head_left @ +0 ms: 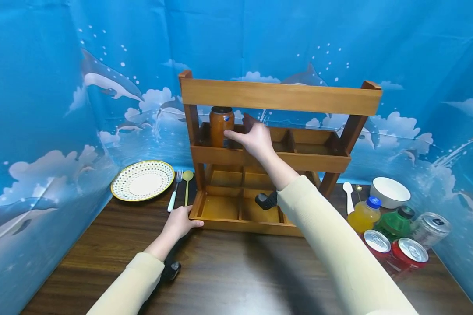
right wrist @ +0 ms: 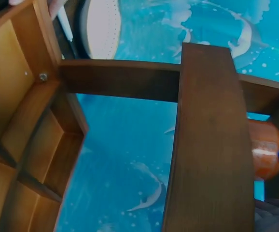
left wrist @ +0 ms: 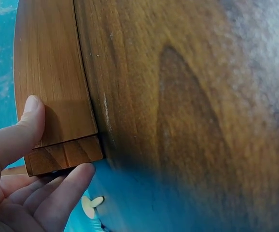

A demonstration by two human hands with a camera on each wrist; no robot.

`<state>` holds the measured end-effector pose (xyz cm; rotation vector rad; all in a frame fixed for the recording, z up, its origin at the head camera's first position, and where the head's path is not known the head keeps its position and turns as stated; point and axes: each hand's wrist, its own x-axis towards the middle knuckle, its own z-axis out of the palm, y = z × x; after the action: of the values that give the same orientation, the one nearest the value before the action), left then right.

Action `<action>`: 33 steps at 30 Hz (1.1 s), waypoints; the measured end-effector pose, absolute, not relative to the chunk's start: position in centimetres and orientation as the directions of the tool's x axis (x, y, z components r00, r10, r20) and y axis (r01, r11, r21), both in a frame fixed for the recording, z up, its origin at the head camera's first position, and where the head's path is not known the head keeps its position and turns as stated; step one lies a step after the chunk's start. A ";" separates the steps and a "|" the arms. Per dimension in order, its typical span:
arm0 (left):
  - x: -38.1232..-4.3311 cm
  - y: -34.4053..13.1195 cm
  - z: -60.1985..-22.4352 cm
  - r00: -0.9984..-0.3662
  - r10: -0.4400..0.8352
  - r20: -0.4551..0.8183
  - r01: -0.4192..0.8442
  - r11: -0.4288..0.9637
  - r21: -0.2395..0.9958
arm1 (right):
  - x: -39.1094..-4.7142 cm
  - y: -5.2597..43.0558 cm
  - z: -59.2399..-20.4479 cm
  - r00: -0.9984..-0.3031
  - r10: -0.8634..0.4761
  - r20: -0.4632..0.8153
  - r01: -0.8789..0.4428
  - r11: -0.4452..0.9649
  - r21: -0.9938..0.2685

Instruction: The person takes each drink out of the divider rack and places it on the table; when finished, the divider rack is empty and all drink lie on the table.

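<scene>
An orange can (head_left: 220, 127) stands in the left compartment of the upper tier of a wooden rack (head_left: 236, 155). My right hand (head_left: 256, 138) is just right of it, thumb at the can's side and the other fingers spread away from it. In the right wrist view, the can (right wrist: 266, 150) shows partly behind a wooden rail, with the hand at the right edge mostly out of frame. My left hand (head_left: 179, 222) grips the rack's lower front left corner. The left wrist view has the thumb of that hand (left wrist: 21, 179) on the wooden front and its fingers against the end.
Left of the rack lie a patterned plate (head_left: 143, 180), a fork (head_left: 175, 191) and a yellow-green spoon (head_left: 187, 183). On the right are a white spoon (head_left: 348, 197), white bowl (head_left: 390, 192), yellow bottle (head_left: 364, 215), green bottle (head_left: 395, 223), silver can (head_left: 430, 229) and red cans (head_left: 407, 256).
</scene>
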<state>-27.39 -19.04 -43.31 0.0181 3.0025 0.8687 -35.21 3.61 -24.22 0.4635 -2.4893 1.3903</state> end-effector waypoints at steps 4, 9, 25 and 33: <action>-27.2 -19.0 -43.4 -1.000 0.008 -0.009 0.002 0.847 0.532 | -36.5 1.8 -24.2 -0.898 -0.117 0.425 -0.426 0.475 -0.770; -27.0 -18.6 -43.4 -1.000 0.006 -0.007 0.001 0.848 0.530 | -37.3 0.7 -24.2 -0.890 -0.117 0.440 -0.434 0.510 -0.742; -26.7 -18.7 -43.1 -1.000 -0.012 -0.007 -0.013 0.847 0.532 | -34.4 2.3 -24.3 -0.542 -0.408 0.735 -0.744 0.640 -0.193; -26.8 -19.0 -43.2 -1.000 0.000 0.004 0.002 0.849 0.528 | -29.3 6.0 -24.3 -0.384 -0.335 0.861 -0.824 0.546 -0.155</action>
<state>-26.83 -18.97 -43.17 0.0013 3.0249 0.8634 -29.32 5.96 -24.33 0.9381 -1.9550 0.7477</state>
